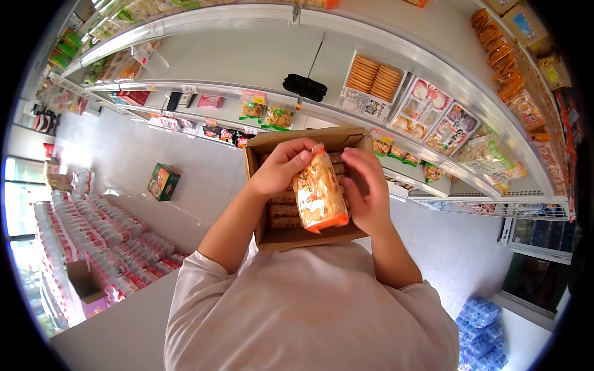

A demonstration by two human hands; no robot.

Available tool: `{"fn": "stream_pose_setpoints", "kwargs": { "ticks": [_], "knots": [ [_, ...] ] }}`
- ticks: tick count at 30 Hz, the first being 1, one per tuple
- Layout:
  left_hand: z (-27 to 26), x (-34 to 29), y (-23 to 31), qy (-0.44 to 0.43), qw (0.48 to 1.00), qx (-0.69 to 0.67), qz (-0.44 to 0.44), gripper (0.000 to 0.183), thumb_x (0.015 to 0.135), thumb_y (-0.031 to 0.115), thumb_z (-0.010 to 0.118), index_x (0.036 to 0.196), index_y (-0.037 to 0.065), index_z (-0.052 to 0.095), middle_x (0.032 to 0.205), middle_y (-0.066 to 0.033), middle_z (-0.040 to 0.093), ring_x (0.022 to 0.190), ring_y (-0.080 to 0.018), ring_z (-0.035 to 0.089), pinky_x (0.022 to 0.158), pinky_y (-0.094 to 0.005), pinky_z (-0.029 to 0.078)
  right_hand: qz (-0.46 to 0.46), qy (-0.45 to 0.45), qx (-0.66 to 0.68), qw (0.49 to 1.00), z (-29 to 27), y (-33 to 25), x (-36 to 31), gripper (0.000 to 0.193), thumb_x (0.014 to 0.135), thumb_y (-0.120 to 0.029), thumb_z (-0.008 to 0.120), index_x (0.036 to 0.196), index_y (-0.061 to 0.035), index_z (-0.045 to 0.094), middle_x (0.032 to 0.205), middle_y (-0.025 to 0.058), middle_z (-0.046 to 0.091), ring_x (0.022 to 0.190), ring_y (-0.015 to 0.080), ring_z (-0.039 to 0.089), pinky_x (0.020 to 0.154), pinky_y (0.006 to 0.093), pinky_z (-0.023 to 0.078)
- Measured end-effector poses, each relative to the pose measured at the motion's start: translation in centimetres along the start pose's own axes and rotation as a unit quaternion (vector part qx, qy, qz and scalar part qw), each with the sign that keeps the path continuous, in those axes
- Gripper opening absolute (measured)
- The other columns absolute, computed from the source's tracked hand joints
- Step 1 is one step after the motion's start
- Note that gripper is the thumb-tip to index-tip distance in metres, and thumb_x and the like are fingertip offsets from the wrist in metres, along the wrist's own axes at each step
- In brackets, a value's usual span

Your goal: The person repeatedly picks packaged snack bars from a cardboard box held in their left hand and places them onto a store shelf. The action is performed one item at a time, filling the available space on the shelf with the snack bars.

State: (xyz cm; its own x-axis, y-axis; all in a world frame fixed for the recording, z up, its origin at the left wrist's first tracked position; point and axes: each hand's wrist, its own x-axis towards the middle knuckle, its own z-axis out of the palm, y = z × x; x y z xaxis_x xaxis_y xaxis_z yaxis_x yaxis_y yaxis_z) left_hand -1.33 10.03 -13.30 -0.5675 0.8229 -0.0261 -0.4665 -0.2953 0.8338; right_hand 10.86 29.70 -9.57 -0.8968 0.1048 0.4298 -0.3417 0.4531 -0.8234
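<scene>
An orange-ended clear packet of pale biscuits or crackers (pixel 320 193) is tilted up over an open cardboard box (pixel 309 240). My left hand (pixel 279 167) grips its upper left side, thumb on the front. At the packet's right side, my right hand (pixel 371 193) is half curled, thumb and fingers apart; whether it touches the wrapper I cannot tell. Several similar wrapped packets (pixel 283 210) lie in rows inside the box, partly hidden by my hands and the raised packet. The box is close in front of my chest.
Ahead, a shelf (pixel 229 52) carries a black object (pixel 305 87), round biscuits in a clear pack (pixel 374 77) and boxed snacks (pixel 427 111). A green carton (pixel 163 182) stands on the floor at left, near stacked bottle packs (pixel 93 235). Blue-wrapped packs (pixel 481 331) sit lower right.
</scene>
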Motion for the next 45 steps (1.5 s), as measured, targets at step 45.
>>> {"fn": "stream_pose_setpoints", "kwargs": {
  "ticks": [45],
  "knots": [
    [1.1,0.6,-0.9,0.306,0.872,0.353,0.148,0.029,0.107,0.020,0.048,0.084,0.005,0.057,0.065,0.0038,0.048,0.060,-0.0040,0.045,0.054,-0.0238,0.037,0.164,0.127,-0.024,0.978,0.7,2.5,-1.0,0.027,0.106,-0.020,0.047,0.092,-0.0004,0.059,0.066,0.0091,0.055,0.058,0.0191,0.050,0.057,0.0318,0.040]
  ]
}}
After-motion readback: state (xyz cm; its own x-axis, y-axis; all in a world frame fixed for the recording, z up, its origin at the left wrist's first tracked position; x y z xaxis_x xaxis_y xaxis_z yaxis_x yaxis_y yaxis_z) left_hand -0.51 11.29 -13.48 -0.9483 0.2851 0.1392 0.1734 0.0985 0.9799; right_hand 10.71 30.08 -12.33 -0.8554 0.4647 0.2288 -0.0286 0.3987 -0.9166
